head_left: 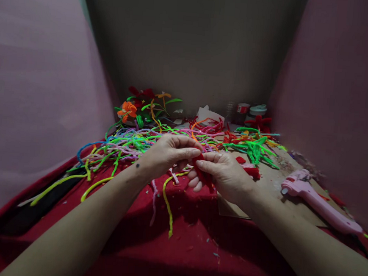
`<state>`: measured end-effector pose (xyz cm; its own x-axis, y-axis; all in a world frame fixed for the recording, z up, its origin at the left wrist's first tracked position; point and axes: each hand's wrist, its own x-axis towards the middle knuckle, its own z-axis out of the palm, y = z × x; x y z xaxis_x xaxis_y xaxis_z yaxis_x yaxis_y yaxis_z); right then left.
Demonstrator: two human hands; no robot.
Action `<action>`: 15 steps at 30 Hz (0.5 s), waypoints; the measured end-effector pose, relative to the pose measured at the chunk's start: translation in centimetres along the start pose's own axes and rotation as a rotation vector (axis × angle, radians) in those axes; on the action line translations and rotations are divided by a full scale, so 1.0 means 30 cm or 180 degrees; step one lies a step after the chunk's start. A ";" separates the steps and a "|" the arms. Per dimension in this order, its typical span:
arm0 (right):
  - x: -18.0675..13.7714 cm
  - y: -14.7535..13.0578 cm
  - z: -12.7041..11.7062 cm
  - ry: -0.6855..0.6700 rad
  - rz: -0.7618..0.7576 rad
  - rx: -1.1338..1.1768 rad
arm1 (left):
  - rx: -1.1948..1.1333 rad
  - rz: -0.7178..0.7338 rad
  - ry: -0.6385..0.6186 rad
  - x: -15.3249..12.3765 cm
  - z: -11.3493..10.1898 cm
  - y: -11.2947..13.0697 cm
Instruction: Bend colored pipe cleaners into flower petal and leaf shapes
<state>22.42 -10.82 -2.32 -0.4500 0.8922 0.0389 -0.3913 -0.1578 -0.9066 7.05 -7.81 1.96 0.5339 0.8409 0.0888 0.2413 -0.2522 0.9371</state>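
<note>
My left hand [170, 153] and my right hand [227, 173] meet over the middle of the table. Between their fingertips is a red pipe cleaner [201, 165], bent or bunched, its lower end hanging down along the right palm. Thumb and forefinger of each hand pinch it. The other right fingers curl loosely below; some left fingers are hidden. Just behind the hands lies a large tangle of pipe cleaners [135, 140] in green, pink, yellow, blue and orange. A yellow pipe cleaner [168, 200] lies on the cloth below my hands.
A pink glue gun [322, 202] lies at right on a cardboard sheet [271, 185], near green shaped pipe cleaners [255, 151]. An orange pipe cleaner flower [127, 111] stands back left. A lidded jar [258, 110] stands back right. Red cloth [195, 241] covers the table; pink panels flank it.
</note>
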 end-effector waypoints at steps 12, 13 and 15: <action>0.007 0.019 -0.014 0.0074 0.0233 0.0017 | 0.0684 0.0101 0.0638 0.007 0.023 -0.003; 0.006 0.017 -0.014 0.0058 0.0230 0.0010 | 0.0690 0.0130 0.0688 0.008 0.026 -0.005; 0.005 0.014 -0.014 0.0021 0.0220 0.0013 | 0.0492 0.0064 0.0657 0.011 0.026 -0.012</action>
<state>22.53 -10.58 -2.87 -0.4706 0.8820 -0.0265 -0.3629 -0.2208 -0.9053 7.76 -7.82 1.39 0.3668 0.9109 0.1888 0.3619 -0.3267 0.8731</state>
